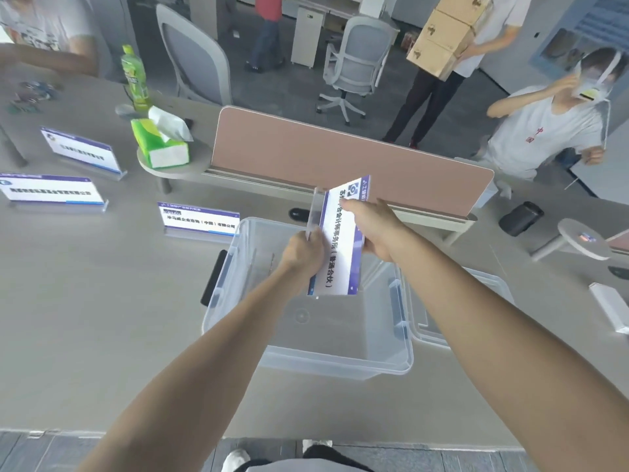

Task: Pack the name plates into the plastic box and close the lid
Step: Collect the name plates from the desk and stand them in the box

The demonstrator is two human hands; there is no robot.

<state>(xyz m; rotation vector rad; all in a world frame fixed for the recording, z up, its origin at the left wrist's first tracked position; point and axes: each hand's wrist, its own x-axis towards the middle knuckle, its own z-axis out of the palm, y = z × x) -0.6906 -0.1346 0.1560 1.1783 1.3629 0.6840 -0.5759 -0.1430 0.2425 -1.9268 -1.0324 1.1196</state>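
**Colleague:** Where is the name plate (342,245) at this moment?

**Me:** In the middle of the frame, stood on end between my two hands. My left hand (303,253) grips its left long edge, fingers curled round the thick clear strip that forms the foot. My right hand (381,229) pinches the right long edge, with one digit laid flat across the printed face near the top (the others are behind the sheet, so I cannot tell how they lie). The lower end dips past the rim of the plastic box (340,367), just below centre.

**Colleague:** How does it handle?

**Me:** I judge it stiff and light: clear acrylic with a printed card inside. The faces are smooth, so it is likely slippery, and a corner could chip or scratch if it drops. I take it by the edges or the foot and lower it in rather than let it fall.

**Colleague:** And what is left to pack?

**Me:** Three other name plates (199,219) stand on the worktop (102,318) at the left of the frame, the nearest just beside the box's far left corner. Each has the same foot along the bottom, which looks the best place to take hold. The lid (476,284) lies right of the box, close against it. It looks like thin clear plastic and should flex a little, so I would press it down at the clips on the box's two sides.
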